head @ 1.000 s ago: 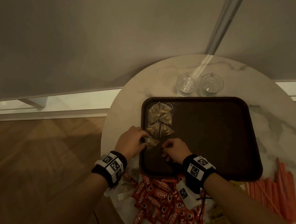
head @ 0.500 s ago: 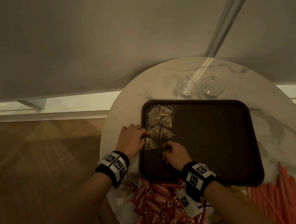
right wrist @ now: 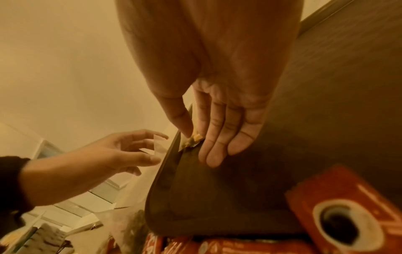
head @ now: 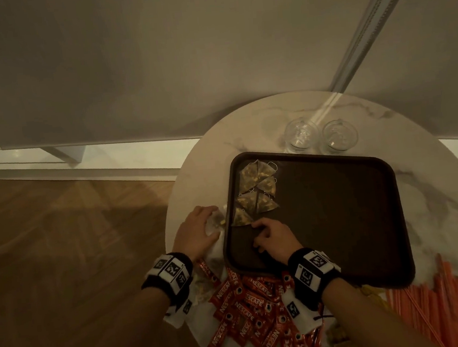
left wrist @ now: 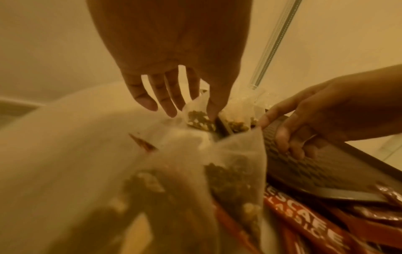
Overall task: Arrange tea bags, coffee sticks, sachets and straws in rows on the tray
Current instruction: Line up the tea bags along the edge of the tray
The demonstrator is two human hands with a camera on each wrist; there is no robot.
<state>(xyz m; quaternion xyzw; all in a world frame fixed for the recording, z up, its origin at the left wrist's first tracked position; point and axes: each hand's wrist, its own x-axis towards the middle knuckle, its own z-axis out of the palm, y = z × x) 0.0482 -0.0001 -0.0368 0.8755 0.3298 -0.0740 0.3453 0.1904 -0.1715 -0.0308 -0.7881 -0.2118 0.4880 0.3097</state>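
A dark brown tray [head: 338, 218] lies on the round marble table. Several pyramid tea bags [head: 257, 190] form a column along its left side. My right hand [head: 256, 225] rests on the tray. Its thumb and index finger pinch the near corner of the lowest tea bag [head: 240, 218], seen close up as a tea bag corner [right wrist: 192, 140] in the right wrist view. My left hand [head: 213, 222] is on the table just left of the tray. It holds another tea bag [left wrist: 196, 118] between thumb and fingers.
Red coffee sticks [head: 249, 305] lie heaped at the tray's near edge, with more loose tea bags [left wrist: 234, 171] to their left. Orange straws [head: 436, 301] and yellow sachets [head: 341, 338] sit at the near right. Two glasses [head: 301, 135] stand behind the tray, close to the wall.
My left hand has left the lowest tea bag on the tray and moved left onto the table, where it has taken another tea bag. My right hand has stayed at the lowest bag.
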